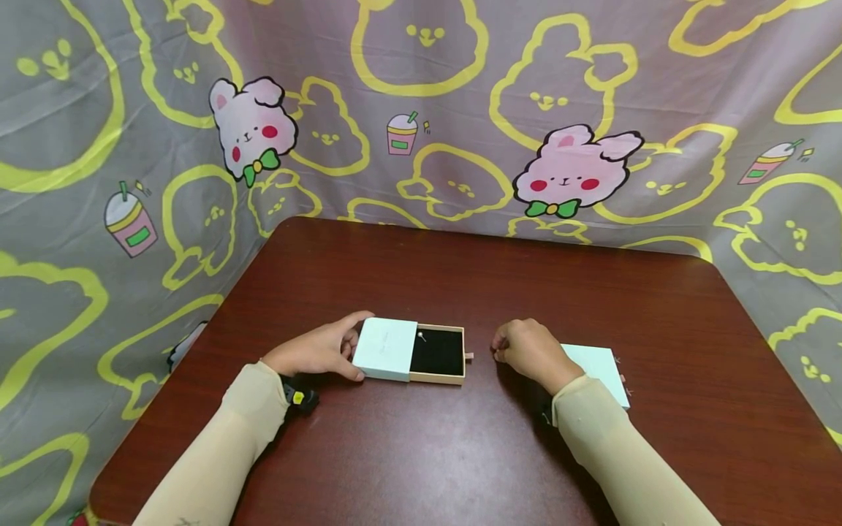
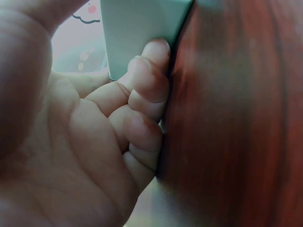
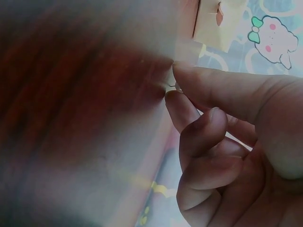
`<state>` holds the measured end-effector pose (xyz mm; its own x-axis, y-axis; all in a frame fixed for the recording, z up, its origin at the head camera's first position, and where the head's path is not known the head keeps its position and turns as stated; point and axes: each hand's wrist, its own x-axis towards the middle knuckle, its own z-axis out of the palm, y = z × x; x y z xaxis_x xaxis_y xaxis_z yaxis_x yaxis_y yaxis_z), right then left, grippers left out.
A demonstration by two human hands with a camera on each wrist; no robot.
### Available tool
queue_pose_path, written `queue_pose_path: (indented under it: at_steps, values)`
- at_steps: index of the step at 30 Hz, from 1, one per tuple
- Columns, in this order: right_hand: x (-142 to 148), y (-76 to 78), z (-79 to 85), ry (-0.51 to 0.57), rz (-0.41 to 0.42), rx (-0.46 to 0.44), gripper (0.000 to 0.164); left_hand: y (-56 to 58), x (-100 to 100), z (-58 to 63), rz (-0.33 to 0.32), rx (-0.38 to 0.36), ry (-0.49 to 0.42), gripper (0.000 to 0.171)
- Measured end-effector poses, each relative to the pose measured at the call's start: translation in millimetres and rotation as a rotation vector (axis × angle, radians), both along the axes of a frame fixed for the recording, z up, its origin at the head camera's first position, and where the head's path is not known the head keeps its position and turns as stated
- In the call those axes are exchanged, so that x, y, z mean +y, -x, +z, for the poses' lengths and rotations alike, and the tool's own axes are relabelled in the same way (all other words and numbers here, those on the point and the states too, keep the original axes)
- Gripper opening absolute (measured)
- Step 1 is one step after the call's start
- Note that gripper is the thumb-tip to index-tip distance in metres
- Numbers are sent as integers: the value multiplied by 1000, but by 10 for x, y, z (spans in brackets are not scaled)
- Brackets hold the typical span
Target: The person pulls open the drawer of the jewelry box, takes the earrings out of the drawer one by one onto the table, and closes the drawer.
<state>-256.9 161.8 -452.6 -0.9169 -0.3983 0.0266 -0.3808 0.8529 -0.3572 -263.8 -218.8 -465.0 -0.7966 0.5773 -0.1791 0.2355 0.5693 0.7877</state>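
A pale mint sliding box [image 1: 388, 347] lies on the table with its drawer [image 1: 437, 379] pulled partway out to the right. Inside the drawer is a black pad, and a small pearl-like earring [image 1: 421, 335] sits near its upper left. My left hand [image 1: 322, 348] grips the sleeve's left end, thumb at the near side and forefinger at the far side; its other fingers curl against the end wall [image 2: 132, 33]. To the right of the drawer, my right hand [image 1: 529, 352] pinches a tiny earring [image 3: 173, 86], its thin wire showing between thumb and forefinger low over the table.
A second pale mint box [image 1: 601, 361] with a small tab lies partly hidden under my right wrist. The brown wooden table [image 1: 447, 453] carries both boxes. A patterned cloth [image 1: 454, 183] hangs behind the table and along its sides.
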Motion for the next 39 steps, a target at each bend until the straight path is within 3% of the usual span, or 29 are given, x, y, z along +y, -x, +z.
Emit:
queue_pose_path:
  at_steps: [39]
  values:
    - [7, -2, 3, 31, -15, -31, 10, -12, 0, 8, 11, -30, -9, 100]
